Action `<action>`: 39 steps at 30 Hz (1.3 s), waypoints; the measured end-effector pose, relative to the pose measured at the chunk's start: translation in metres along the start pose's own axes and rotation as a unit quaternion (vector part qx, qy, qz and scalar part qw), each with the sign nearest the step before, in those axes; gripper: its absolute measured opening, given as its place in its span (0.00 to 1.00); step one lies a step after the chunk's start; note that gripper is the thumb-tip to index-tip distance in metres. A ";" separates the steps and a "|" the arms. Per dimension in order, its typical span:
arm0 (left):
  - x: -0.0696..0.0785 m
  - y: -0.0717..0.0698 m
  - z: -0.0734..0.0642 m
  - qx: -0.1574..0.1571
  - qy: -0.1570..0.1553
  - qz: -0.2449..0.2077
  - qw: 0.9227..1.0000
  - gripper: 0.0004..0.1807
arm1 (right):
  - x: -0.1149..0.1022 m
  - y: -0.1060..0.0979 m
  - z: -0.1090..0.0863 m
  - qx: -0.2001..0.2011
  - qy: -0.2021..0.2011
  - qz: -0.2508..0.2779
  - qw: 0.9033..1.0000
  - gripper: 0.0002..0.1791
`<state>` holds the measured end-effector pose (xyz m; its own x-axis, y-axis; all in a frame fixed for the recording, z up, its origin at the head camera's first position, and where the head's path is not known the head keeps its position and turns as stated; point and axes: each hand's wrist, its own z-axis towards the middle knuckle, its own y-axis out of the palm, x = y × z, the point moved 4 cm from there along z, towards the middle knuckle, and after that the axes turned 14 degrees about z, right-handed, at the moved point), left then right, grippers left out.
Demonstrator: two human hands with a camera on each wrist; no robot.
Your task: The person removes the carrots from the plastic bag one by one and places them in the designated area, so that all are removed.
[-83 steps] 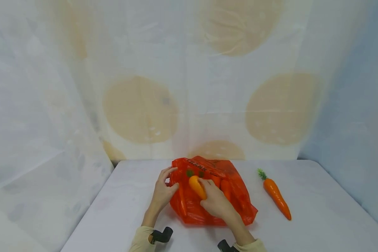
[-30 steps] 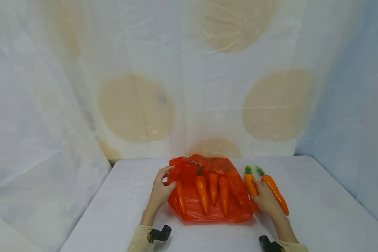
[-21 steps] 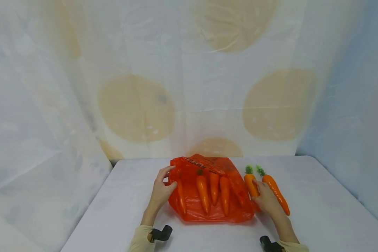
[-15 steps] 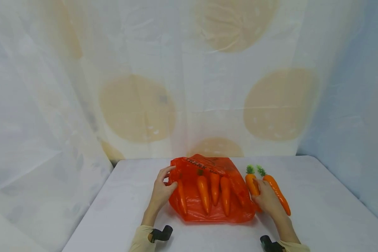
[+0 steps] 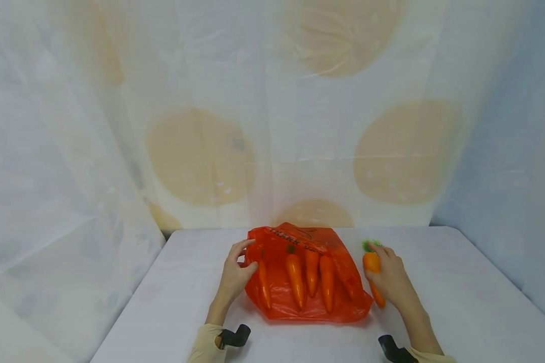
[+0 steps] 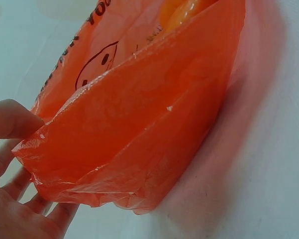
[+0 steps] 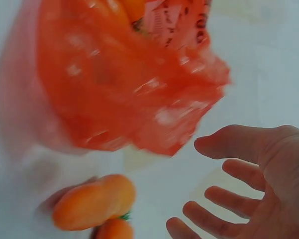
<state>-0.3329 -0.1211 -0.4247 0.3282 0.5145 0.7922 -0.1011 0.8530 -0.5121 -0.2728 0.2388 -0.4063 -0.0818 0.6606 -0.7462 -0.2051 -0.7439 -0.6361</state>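
A red plastic bag [image 5: 279, 313] lies on its side, its mouth facing the person. Several carrots [image 5: 295, 280] with green tops show inside. In the head view, my left hand [image 5: 237, 276] is at the bag's left edge; the left wrist view shows the bag's rim [image 6: 64, 107] held between thumb and fingers. To the right of the bag, my right hand [image 5: 392, 276] hovers over a carrot [image 5: 371, 262], fingers spread and holding nothing. Two carrots lie below it in the right wrist view, one whole carrot [image 7: 94, 201] and part of another carrot [image 7: 114, 231].
A white table [image 5: 163, 312] carries everything, with bare surface left of the bag and at the far right. White sheeting with tan circles [image 5: 202, 156] rises behind the table and along both sides.
My right hand gripped a carrot at the bag's mouth, laid it beside the loose one on the right, then let go and moved slightly away. The left hand stayed at the bag's edge.
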 end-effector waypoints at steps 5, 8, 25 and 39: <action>-0.015 0.007 0.006 0.011 0.006 -0.005 1.000 0.29 | -0.032 -0.006 -0.008 0.010 -0.035 0.024 0.999 0.35; -0.016 0.008 0.008 0.012 0.012 -0.004 1.000 0.29 | -0.053 -0.005 -0.014 0.019 -0.061 0.051 0.997 0.34; -0.020 0.009 0.008 0.017 0.022 0.000 1.000 0.29 | -0.093 0.092 -0.019 -0.060 -0.123 0.142 0.980 0.33; -0.016 0.012 0.006 0.016 0.025 0.001 1.000 0.29 | -0.060 0.145 -0.009 -0.089 -0.027 0.114 0.989 0.39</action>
<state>-0.3456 -0.1187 -0.4417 0.3739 0.5116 0.7736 -0.1322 0.8550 -0.5015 -0.2891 0.0907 -0.4553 -0.1581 0.4746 -0.8659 -0.0002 -0.8769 -0.4806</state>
